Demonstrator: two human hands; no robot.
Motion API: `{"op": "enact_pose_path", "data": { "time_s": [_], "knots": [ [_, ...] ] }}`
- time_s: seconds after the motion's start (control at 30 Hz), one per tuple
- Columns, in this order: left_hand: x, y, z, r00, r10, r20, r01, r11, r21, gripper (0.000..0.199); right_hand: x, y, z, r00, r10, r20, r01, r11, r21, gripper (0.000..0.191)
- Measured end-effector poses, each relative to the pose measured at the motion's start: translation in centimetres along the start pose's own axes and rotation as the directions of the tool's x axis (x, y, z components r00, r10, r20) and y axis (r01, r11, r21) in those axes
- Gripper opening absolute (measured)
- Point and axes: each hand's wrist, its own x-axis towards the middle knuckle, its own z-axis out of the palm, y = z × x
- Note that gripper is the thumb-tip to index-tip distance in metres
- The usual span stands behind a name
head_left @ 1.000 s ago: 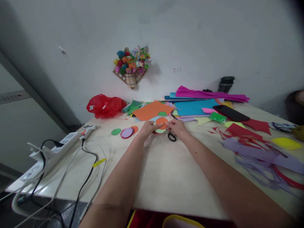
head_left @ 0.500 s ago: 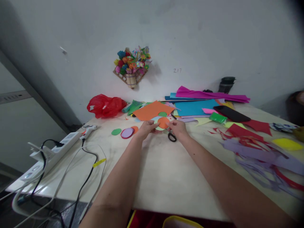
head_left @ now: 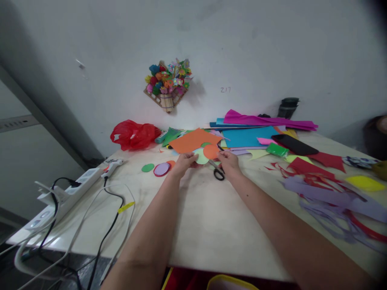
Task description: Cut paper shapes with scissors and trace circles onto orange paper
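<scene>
My left hand point(head_left: 186, 162) pinches the edge of a pale green paper circle point(head_left: 201, 156). An orange paper circle point(head_left: 211, 152) is held at its right edge by my right hand point(head_left: 229, 161), and it partly overlaps the pale green one. Behind them a green circle point(head_left: 206, 144) shows in part, lying against an orange sheet point(head_left: 195, 141). Scissors with a black handle point(head_left: 219, 175) lie on the table just below my right hand, their blades partly covered. Left of my left hand are a green circle point(head_left: 148, 167) and a lilac circle point(head_left: 162, 168) on a red one.
A power strip point(head_left: 75, 189) with cables and a glue gun point(head_left: 112, 167) lie at the left. A red plastic bag point(head_left: 134, 135) sits at the back. Blue sheets point(head_left: 249, 137), a black phone point(head_left: 294, 144) and lilac scraps point(head_left: 320, 191) spread over the right.
The orange circle has shifted right in my right hand, uncovering more of the pale green circle in my left. More of the scissors shows.
</scene>
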Motion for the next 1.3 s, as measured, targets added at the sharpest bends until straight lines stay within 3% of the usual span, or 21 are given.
{"op": "enact_pose_path", "data": {
  "time_s": [0.17,0.43,0.6,0.8,1.1,1.2,1.3],
  "knots": [
    [0.0,-0.2,0.0,0.997,0.000,0.073,0.001,1.000,-0.012,0.036,-0.3,0.1,0.3,0.991,0.002,0.135,-0.011,0.998,0.069,0.021],
    [-0.1,0.0,0.4,0.985,-0.052,0.165,0.059,0.998,-0.035,0.043,-0.5,0.0,0.4,0.989,0.048,0.141,-0.050,0.999,0.013,0.023],
    [-0.1,0.4,0.7,0.994,-0.074,0.077,0.079,0.994,-0.070,0.058,-0.3,0.3,0.4,0.992,0.023,0.126,-0.020,1.000,-0.024,0.023],
    [0.0,0.1,0.6,1.000,0.000,0.000,0.000,1.000,0.025,0.042,-0.2,0.7,0.5,0.986,-0.069,0.150,0.094,0.981,-0.167,0.022],
    [0.6,0.1,0.8,0.991,-0.013,-0.130,0.028,0.993,0.112,0.033,0.0,1.0,0.7,0.958,-0.197,0.207,0.259,0.907,-0.333,0.027],
    [0.6,0.9,-0.3,0.959,0.050,-0.277,0.019,0.971,0.240,0.027,0.0,0.8,0.8,0.950,-0.234,0.207,0.292,0.900,-0.324,0.031],
    [0.1,2.2,-2.4,0.855,0.206,-0.477,0.129,0.806,0.578,0.024,0.0,1.0,0.8,0.951,-0.234,0.201,0.290,0.901,-0.324,0.030]
  ]
}}
